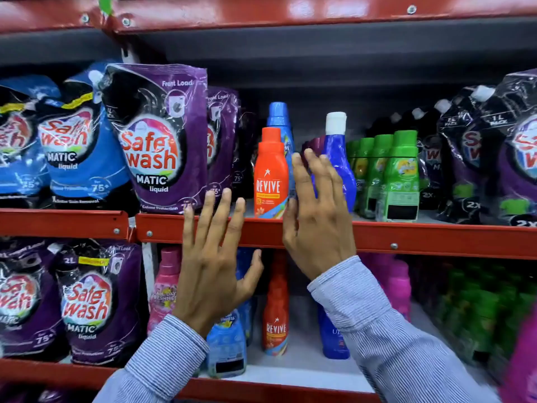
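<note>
My left hand [215,257] was wide open, fingers spread, in front of the red shelf edge [406,239]. My right hand [316,216] was open too, fingers straight, holding nothing. It was just beside the orange Revive bottle [270,175]; I could not tell if they touched. That bottle stood upright on the shelf, between the purple bag [157,135] and the blue bottle [338,152].
</note>
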### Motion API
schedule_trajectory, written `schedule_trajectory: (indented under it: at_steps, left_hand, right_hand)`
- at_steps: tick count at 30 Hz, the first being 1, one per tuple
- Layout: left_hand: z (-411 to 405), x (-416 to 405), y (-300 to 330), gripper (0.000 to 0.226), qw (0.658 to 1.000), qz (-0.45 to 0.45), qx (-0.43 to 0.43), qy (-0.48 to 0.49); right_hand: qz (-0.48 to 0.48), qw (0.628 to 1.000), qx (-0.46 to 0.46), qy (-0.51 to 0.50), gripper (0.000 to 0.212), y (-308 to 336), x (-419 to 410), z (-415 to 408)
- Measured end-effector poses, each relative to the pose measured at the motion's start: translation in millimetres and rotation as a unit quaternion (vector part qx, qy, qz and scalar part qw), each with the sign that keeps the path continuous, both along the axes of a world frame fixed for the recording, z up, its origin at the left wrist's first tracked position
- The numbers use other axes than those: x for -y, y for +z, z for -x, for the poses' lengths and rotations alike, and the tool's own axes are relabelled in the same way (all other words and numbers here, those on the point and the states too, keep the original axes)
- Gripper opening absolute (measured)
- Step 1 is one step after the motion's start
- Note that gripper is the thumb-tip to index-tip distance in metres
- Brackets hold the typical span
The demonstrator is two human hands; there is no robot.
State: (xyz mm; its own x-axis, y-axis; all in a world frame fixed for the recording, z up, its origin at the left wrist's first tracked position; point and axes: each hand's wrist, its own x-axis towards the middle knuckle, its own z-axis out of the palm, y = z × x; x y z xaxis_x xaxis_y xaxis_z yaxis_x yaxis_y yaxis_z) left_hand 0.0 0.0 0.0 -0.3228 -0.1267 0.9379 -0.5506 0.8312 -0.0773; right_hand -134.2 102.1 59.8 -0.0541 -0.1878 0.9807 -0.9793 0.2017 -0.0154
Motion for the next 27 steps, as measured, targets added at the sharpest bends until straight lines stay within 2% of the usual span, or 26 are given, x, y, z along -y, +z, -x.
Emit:
schedule_trajectory:
  at_steps: [5, 9, 13, 16, 19, 24, 27]
  left_hand:
    - [-1.2, 25.7, -15.8, 0.079, 0.999, -0.020, 0.049, -0.012]
    - [-1.9, 31.5, -16.1, 0.078, 0.999, -0.004, 0.024, -0.028]
    - [0.7, 31.7, -18.0, 0.079, 0.999, -0.008, 0.013, -0.040]
    - [1.7, 33.1, -19.1, 0.079, 0.999, -0.005, 0.005, -0.041]
    - [1.7, 32.6, -18.5, 0.079, 0.999, -0.005, 0.005, -0.042]
    - [1.9, 33.4, -19.9, 0.082, 0.999, -0.006, -0.002, -0.053]
    - [2.3, 31.3, -19.5, 0.078, 0.998, -0.011, -0.014, -0.066]
  right_hand:
    - [-0.006, 0.995, 0.098, 0.013, 0.072, 2.9, 33.6, -17.5]
    - [0.001, 0.988, 0.154, -0.015, 0.087, 8.3, 49.9, -25.1]
    - [0.012, 0.980, 0.198, -0.028, 0.089, 13.3, 57.4, -32.5]
    - [0.019, 0.977, 0.211, -0.034, 0.083, 18.3, 58.2, -32.2]
    - [0.042, 0.977, 0.208, 0.001, 0.079, 18.8, 57.4, -30.7]
    - [0.168, 0.963, 0.192, 0.089, 0.080, 22.7, 38.9, -39.3]
    - [0.205, 0.955, 0.176, 0.120, 0.081, 22.5, 17.0, -44.7]
